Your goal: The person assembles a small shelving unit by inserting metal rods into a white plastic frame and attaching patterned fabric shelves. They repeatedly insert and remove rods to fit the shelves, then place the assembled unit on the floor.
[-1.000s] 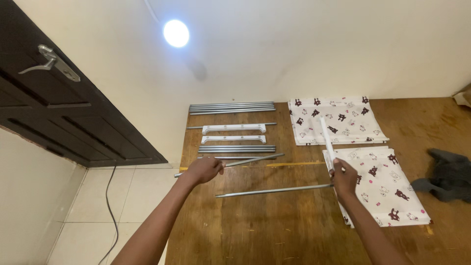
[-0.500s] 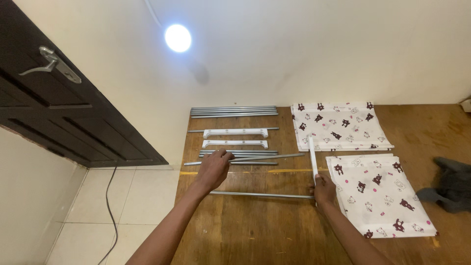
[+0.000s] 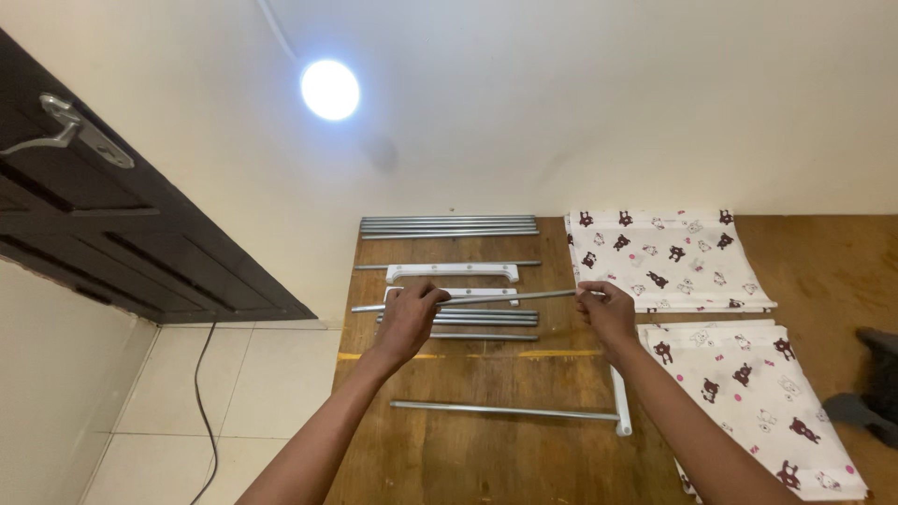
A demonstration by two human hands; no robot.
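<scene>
My fingers [image 3: 423, 295] of the left hand [image 3: 409, 323] were curled around one end of a thin grey metal rod [image 3: 505, 297], and the fingers of my right hand [image 3: 608, 313] pinched its other end, so the rod ran level between my two hands, lifted above the wooden counter [image 3: 486, 449]. A short stub of it stuck out past my left hand toward the counter's edge.

Just under the rod lay a white plastic bar [image 3: 453, 272] and, nearer to me, a small bundle of grey metal rods [image 3: 486, 320]. A yellow strip [image 3: 505, 354] crossed the wood below my wrists. Closer still, a single long grey metal rod [image 3: 500, 410] lay flat, its right end meeting a white plastic tube [image 3: 620, 411] that ran beside my right forearm.

At the far edge, against the cream wall, another stack of grey metal rods [image 3: 449, 225] lay side by side. To my right were two pieces of white fabric printed with small bears, one farther [image 3: 669, 257] and one nearer [image 3: 758, 393]. A dark wooden door [image 3: 112, 243] with a metal handle stood to my left.
</scene>
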